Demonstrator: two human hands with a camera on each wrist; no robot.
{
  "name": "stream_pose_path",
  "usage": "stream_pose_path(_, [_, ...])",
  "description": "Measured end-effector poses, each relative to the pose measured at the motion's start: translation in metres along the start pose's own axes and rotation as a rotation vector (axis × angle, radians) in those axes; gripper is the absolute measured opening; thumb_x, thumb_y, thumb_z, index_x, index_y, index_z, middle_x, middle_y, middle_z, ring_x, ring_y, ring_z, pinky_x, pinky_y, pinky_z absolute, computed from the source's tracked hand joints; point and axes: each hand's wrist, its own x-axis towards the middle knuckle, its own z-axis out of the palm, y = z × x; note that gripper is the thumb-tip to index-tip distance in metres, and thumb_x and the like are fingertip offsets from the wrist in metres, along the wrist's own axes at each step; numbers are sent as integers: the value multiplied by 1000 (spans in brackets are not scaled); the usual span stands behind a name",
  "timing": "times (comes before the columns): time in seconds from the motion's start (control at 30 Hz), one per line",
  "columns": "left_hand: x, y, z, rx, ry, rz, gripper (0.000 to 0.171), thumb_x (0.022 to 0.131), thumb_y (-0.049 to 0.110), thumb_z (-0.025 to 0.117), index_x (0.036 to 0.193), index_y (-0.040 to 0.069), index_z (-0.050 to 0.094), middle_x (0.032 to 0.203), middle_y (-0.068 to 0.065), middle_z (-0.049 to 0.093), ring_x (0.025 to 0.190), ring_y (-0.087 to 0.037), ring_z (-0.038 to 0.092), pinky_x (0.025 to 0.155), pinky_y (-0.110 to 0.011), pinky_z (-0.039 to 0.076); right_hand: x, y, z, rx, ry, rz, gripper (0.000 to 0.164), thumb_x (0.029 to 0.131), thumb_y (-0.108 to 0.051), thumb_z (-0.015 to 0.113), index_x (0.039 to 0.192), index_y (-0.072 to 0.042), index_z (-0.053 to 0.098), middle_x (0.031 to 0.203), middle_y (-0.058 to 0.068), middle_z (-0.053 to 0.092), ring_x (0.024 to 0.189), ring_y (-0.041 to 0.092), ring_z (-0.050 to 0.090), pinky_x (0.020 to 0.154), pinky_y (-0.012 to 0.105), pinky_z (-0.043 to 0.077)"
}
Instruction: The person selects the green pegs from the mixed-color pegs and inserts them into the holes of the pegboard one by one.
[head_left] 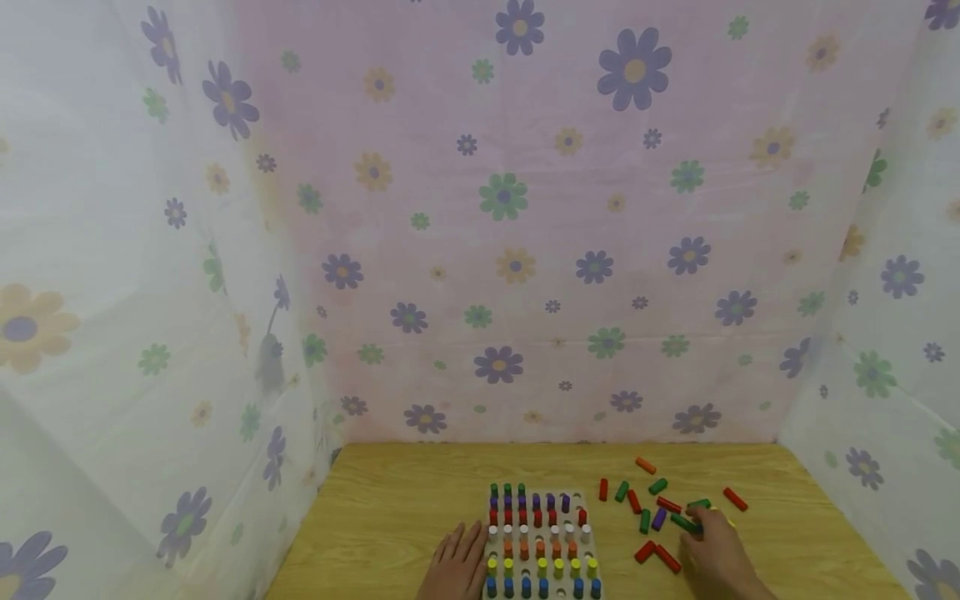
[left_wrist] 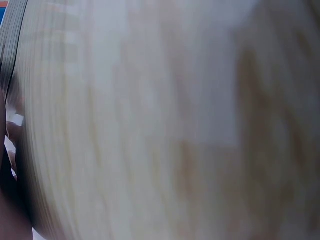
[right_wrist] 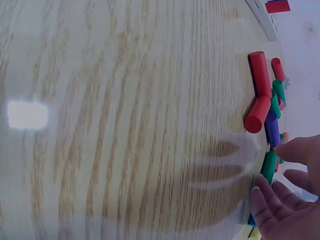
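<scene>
A pale pegboard (head_left: pixel 533 492) stands on the wooden table with rows of green, purple, red, white, orange, yellow and blue pegs upright in it. Some bare holes show between them. My left hand (head_left: pixel 456 562) rests along the board's left side, fingers extended; in the left wrist view only a dark sliver of it shows at the edge. At the loose pegs right of the board, my right hand (head_left: pixel 716 550) reaches down with thumb and fingers apart, fingertips right at a green peg (right_wrist: pixel 269 166). A purple peg (right_wrist: pixel 272 131) lies just beyond the thumb tip.
Loose red, green and orange pegs lie scattered on the table, among them a red peg (head_left: pixel 736 499) at the far right and an orange peg (head_left: pixel 646 465) at the back. Flower-printed sheets (head_left: pixel 555 333) enclose the table (head_left: pixel 390 492) behind and on both sides.
</scene>
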Motion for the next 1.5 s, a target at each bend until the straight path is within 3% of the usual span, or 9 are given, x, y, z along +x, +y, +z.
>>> stream_pose_path(0.4, [1, -2, 3, -28, -2, 2, 64, 110, 57, 22, 155, 19, 49, 157, -2, 49, 145, -36, 42, 119, -54, 36, 0, -6, 4, 40, -68, 79, 49, 87, -2, 63, 128, 22, 52, 115, 27, 64, 111, 50, 61, 90, 60, 56])
stream_pose_path(0.73, [0, -1, 2, -17, -4, 0, 63, 110, 56, 23, 155, 20, 48, 157, -2, 48, 145, -35, 42, 119, -54, 36, 2, -5, 6, -63, -58, 13, 29, 86, 1, 68, 110, 15, 66, 101, 15, 70, 98, 37, 67, 84, 56, 58])
stream_pose_path(0.97, [1, -1, 1, -23, -11, -6, 64, 110, 57, 22, 155, 21, 48, 157, -1, 48, 145, -36, 42, 118, -55, 37, 2, -5, 11, -38, -55, 2, 8, 86, -1, 72, 93, 3, 71, 89, 5, 68, 85, 25, 66, 74, 47, 59])
stream_pose_path(1.23, [1, 0, 3, -21, -12, -12, 64, 110, 57, 22, 155, 21, 49, 157, -1, 48, 144, -35, 43, 118, -55, 37, 3, -4, 14, -85, -93, 36, 10, 90, -7, 75, 93, 1, 71, 86, 3, 66, 81, 20, 64, 70, 42, 58])
stream_pose_path(1.5, [1, 0, 3, -20, -5, -11, 63, 110, 56, 22, 155, 21, 49, 157, -1, 49, 144, -35, 43, 118, -55, 37, 0, -4, 16, -62, -88, 49, 11, 92, -8, 71, 86, -1, 67, 79, 3, 61, 73, 18, 57, 63, 36, 52])
